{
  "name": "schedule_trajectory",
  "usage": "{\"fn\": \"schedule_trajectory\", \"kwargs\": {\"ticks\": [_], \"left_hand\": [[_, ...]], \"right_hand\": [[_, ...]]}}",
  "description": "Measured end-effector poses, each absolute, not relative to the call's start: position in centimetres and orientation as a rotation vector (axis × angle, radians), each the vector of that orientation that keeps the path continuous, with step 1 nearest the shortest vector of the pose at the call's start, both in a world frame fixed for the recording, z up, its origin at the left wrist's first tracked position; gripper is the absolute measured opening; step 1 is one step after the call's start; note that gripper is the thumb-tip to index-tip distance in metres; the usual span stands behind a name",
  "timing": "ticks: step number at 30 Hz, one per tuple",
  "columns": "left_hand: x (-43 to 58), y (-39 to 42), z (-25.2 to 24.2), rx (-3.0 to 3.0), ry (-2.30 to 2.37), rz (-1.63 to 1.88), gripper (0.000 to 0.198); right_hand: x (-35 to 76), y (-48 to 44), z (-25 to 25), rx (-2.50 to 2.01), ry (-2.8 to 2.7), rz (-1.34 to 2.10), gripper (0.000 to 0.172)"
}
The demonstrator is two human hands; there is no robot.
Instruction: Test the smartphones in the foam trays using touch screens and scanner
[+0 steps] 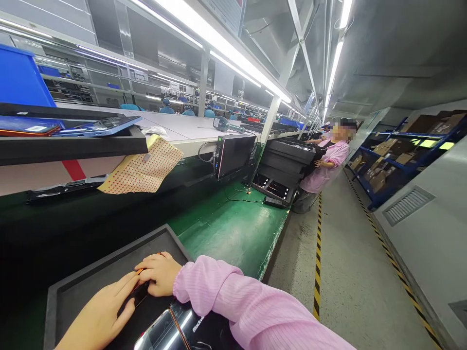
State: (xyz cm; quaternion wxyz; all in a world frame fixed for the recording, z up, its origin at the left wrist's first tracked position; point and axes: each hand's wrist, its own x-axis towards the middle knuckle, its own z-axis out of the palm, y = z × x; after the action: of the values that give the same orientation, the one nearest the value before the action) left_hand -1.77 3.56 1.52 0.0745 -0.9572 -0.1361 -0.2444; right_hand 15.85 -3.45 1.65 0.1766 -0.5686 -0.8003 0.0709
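Gripping from eight o'clock, the left hand [97, 309] holds an orange-edged device [140, 292] over the black tray [105, 274], toward seven o'clock in view; likely light, stiff, slippery, best edge-held; the right hand [161, 274] clasps it from two o'clock.

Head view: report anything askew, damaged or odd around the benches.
The yellow dotted sheet looks out of place: creased, it hangs past the front edge of the upper bench instead of lying flat. The green shelf seems worn, with pale chips along its aisle-side edge.
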Motion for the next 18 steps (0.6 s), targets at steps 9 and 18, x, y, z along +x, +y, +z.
{"fn": "schedule_trajectory", "kwargs": {"ticks": [9, 18], "left_hand": [[-1.81, 3.45, 1.53, -2.96, -0.492, -0.725, 0.032], [-1.41, 3.0, 2.4, -2.969, -0.454, -0.7, 0.032]], "right_hand": [[15.78, -3.67, 2.34, -1.653, -2.253, 0.279, 0.02], [15.81, -3.73, 2.05, -1.637, -2.252, 0.185, 0.021]]}}
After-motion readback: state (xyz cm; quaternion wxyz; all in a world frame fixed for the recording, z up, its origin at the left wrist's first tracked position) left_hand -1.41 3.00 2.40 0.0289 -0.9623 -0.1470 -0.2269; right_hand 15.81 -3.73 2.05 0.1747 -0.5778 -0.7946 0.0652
